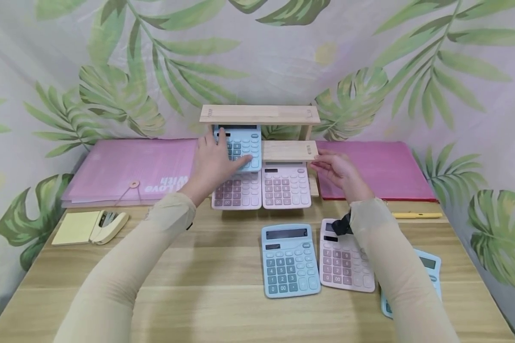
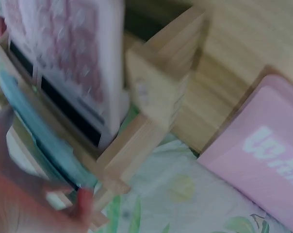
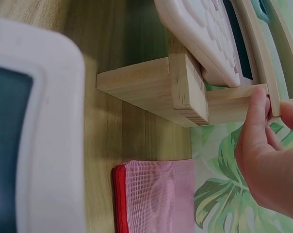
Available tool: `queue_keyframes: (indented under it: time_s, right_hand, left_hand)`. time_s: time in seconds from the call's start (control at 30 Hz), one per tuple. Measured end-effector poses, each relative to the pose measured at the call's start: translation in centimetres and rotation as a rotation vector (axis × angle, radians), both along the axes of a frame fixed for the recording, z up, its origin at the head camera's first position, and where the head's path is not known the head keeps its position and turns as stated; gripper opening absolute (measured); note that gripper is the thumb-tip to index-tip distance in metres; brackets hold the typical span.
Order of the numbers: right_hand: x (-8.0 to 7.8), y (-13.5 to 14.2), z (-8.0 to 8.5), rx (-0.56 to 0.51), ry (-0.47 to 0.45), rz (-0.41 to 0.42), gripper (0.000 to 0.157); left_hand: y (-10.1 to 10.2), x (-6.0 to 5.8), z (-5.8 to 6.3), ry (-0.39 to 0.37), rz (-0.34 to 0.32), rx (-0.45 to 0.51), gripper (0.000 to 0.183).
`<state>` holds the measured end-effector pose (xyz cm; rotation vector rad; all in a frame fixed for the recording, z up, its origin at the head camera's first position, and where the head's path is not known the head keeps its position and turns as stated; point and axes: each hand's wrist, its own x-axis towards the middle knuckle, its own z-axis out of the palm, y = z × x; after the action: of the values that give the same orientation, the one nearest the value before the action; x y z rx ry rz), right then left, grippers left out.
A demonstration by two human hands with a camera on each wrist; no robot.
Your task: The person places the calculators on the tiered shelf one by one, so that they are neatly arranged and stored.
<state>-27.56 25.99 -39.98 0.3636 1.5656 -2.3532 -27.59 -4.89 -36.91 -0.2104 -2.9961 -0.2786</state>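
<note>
A blue calculator (image 1: 242,141) is set on the upper level of a small wooden rack (image 1: 259,113), at the left side, just under the top board. It is touched by the left hand (image 1: 214,162), whose fingers are spread over its front, with the thumb laid on the keys. The end of the middle board (image 1: 288,150) is pinched by the right hand (image 1: 340,170), between the thumb and the fingers (this is seen best from the right wrist).

Below, on the lower level, two pink calculators (image 1: 285,186) are stood side by side, and the left one is partly covered by the blue one above. In front of the rack, more calculators are laid on the table (image 1: 223,295): a loose blue one (image 1: 291,264), a loose pink one (image 1: 339,267) just beside it, and another blue one (image 1: 433,274), half hidden by the right sleeve (image 1: 405,271).

To the left of the rack, a pale pink folder (image 1: 133,166) with white letters and a round button is seen. Near it, a yellow notepad (image 1: 73,227) is placed beside a cream tool (image 1: 110,229). To the right, a pink mesh pouch (image 1: 382,171) with a red edge is laid, with a yellow pen (image 1: 416,215) in front. Behind everything, a cloth (image 1: 279,62) is covered in green leaves.
</note>
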Motion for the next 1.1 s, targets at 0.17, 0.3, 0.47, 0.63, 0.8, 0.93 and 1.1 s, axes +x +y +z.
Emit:
queue_keyframes:
  time_s: [0.17, 0.3, 0.47, 0.63, 0.8, 0.93, 1.1]
  right_hand:
    - [-0.1, 0.0, 0.2, 0.0, -0.012, 0.019, 0.062]
    - [-0.2, 0.1, 0.4, -0.014, -0.005, 0.015, 0.063]
    - [-0.2, 0.3, 0.4, -0.001, -0.01, 0.005, 0.061]
    - [-0.1, 0.0, 0.1, -0.008, -0.003, 0.0, 0.061]
    - [-0.1, 0.0, 0.0, -0.016, -0.003, 0.003, 0.062]
    - [0.0, 0.1, 0.1, -0.019, -0.003, 0.009, 0.061]
    - [-0.1, 0.1, 0.1, -0.026, -0.006, 0.012, 0.063]
  left_hand:
    - [1.0, 6.4, -1.3, 0.18, -0.268, 0.161, 0.054]
    - [1.4, 11.8, -4.2, -0.168, -0.398, 0.256, 0.033]
    - [1.7, 13.4, -8.6, -0.452, -0.317, 0.426, 0.055]
    - [2.1, 14.2, -10.0, -0.384, -0.331, 0.444, 0.038]
    - [1.8, 15.4, -9.9, -0.478, -0.34, 0.644, 0.025]
    - [1.2, 16.4, -8.9, -0.632, -0.309, 0.909, 0.032]
    - [1.0, 14.7, -5.2, -0.709, -0.223, 1.063, 0.034]
